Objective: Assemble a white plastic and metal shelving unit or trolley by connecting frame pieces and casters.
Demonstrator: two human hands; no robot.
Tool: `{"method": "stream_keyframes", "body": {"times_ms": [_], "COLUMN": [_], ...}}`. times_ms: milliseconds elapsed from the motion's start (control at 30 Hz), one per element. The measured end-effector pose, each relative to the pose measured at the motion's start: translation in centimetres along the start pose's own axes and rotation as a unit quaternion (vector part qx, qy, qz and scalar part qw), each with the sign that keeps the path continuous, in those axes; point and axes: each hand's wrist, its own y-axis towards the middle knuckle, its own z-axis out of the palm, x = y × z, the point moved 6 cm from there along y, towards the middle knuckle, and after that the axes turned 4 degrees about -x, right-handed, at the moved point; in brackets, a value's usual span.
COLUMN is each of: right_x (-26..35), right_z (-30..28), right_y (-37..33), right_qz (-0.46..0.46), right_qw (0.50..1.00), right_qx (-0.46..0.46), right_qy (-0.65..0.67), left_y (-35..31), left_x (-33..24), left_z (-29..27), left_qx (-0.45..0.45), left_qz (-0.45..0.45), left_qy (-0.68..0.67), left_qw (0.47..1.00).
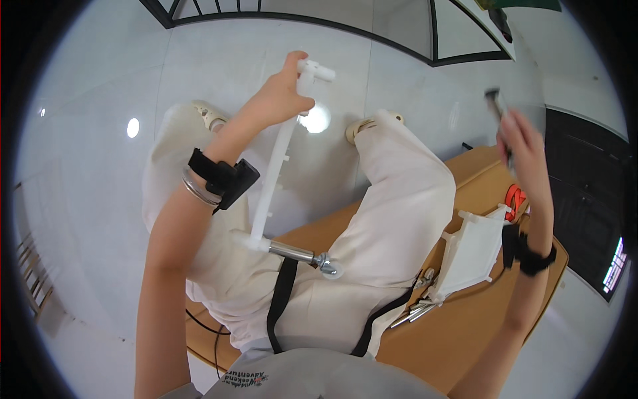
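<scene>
My left hand is closed round the far end of a long white plastic bar, by a short white crosspiece. The bar slants down to my lap. At its near end a shiny metal tube sticks out to the right, tipped with a small caster wheel. Off to the right, my raised right hand grips a short silvery rod-like thing with a dark end. Motion blurs it, so its exact kind cannot be made out.
On the brown bench to my right lie a white plastic panel, several metal rods and a red-orange strap. A black metal frame stands on the pale tiled floor ahead. A dark door is at far right.
</scene>
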Motion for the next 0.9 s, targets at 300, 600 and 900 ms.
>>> {"method": "stream_keyframes", "body": {"times_ms": [300, 600, 900], "right_x": [0.8, -0.3, -1.1], "right_z": [17.7, 20.6, 19.0], "right_y": [6.9, 6.3, 6.2], "right_qz": [-0.064, -0.099, -0.109], "right_qw": [0.967, 0.983, 0.991], "right_qx": [-0.016, -0.027, 0.005], "right_qy": [0.247, 0.151, 0.077], "left_y": [-0.1, -0.4, -0.4], "left_x": [1.7, 1.4, 1.1], "left_z": [-0.8, -0.2, 0.1], "left_qx": [-0.013, -0.01, -0.034], "left_qz": [-0.03, -0.025, 0.036], "left_qy": [-0.05, -0.016, 0.023], "left_qw": [0.998, 1.0, 0.999]}}
